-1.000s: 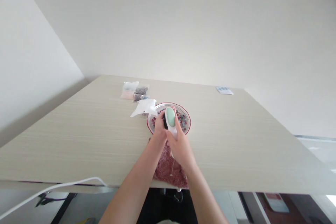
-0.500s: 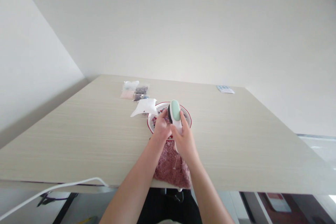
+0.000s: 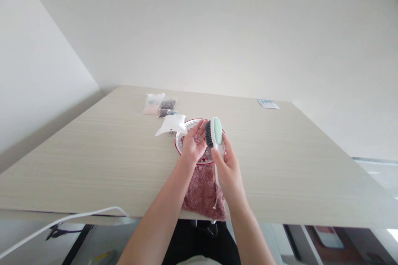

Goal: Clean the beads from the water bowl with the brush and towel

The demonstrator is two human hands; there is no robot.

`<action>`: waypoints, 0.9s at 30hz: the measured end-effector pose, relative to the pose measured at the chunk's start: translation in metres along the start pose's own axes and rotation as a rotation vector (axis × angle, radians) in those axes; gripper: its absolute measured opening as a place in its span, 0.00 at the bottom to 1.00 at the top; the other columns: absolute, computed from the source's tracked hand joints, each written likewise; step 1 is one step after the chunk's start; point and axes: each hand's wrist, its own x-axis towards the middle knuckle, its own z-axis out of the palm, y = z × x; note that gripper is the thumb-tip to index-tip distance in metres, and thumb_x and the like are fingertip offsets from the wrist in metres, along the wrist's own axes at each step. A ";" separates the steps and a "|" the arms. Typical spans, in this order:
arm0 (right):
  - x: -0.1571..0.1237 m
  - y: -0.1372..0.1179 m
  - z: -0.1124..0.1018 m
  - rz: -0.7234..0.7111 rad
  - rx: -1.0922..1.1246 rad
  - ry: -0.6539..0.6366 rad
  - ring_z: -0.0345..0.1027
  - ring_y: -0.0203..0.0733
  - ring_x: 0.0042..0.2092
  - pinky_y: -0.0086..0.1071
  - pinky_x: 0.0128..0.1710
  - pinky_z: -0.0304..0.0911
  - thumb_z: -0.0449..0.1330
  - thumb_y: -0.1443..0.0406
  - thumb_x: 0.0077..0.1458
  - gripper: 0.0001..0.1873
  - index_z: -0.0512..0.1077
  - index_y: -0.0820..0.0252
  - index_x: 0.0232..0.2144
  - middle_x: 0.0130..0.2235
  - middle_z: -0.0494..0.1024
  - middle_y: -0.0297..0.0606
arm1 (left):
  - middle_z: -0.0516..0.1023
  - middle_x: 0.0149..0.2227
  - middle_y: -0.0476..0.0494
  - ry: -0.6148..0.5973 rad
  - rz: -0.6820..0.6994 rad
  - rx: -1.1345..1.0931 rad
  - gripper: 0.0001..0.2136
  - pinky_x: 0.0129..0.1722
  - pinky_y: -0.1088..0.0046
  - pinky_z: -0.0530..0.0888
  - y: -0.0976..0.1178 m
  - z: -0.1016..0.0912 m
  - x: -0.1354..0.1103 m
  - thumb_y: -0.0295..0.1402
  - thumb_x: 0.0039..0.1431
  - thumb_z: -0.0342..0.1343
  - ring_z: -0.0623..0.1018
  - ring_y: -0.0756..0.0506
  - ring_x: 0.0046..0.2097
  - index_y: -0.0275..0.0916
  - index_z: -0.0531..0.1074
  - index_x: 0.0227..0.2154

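My right hand [image 3: 228,169] grips a white brush with a mint-green back [image 3: 215,134], held upright above the table, its dark bristles facing left. My left hand [image 3: 193,147] is palm up beside the bristles, fingers spread, with a few small beads on it. Both hands hover over a red-rimmed plate [image 3: 180,145] holding several coloured beads. A fuzzy pink cloth [image 3: 202,192] lies on the table under my wrists, reaching the near edge.
A white paper piece [image 3: 171,125] lies just left of the plate. Several small bags of beads [image 3: 160,105] sit farther back. A small card [image 3: 267,104] lies at the far right of the wooden table [image 3: 93,157]. A white cable [image 3: 62,221] runs below the near edge.
My right hand lifted the brush off the plate and turned it so the bristles face left. My left hand opened and turned palm up beside it.
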 end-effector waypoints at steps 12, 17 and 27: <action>0.000 0.005 0.002 0.033 0.006 -0.078 0.67 0.46 0.46 0.36 0.40 0.66 0.54 0.57 0.50 0.35 0.51 0.57 0.59 0.42 0.75 0.39 | 0.78 0.37 0.38 -0.004 0.032 0.036 0.12 0.39 0.75 0.72 0.004 -0.002 -0.001 0.25 0.53 0.46 0.77 0.47 0.40 0.31 0.74 0.34; 0.006 0.009 0.007 0.012 -0.070 -0.103 0.59 0.45 0.55 0.36 0.52 0.58 0.53 0.59 0.50 0.34 0.52 0.61 0.59 0.54 0.66 0.41 | 0.77 0.40 0.37 0.028 -0.031 0.003 0.17 0.47 0.70 0.69 0.005 0.000 -0.002 0.31 0.57 0.41 0.73 0.43 0.48 0.29 0.72 0.41; -0.003 -0.002 0.014 -0.035 -0.338 -0.226 0.61 0.45 0.54 0.37 0.49 0.59 0.52 0.63 0.52 0.35 0.44 0.57 0.61 0.57 0.62 0.44 | 0.72 0.49 0.38 -0.043 -0.028 0.010 0.19 0.51 0.67 0.66 0.004 -0.002 -0.002 0.30 0.57 0.42 0.68 0.44 0.54 0.32 0.64 0.50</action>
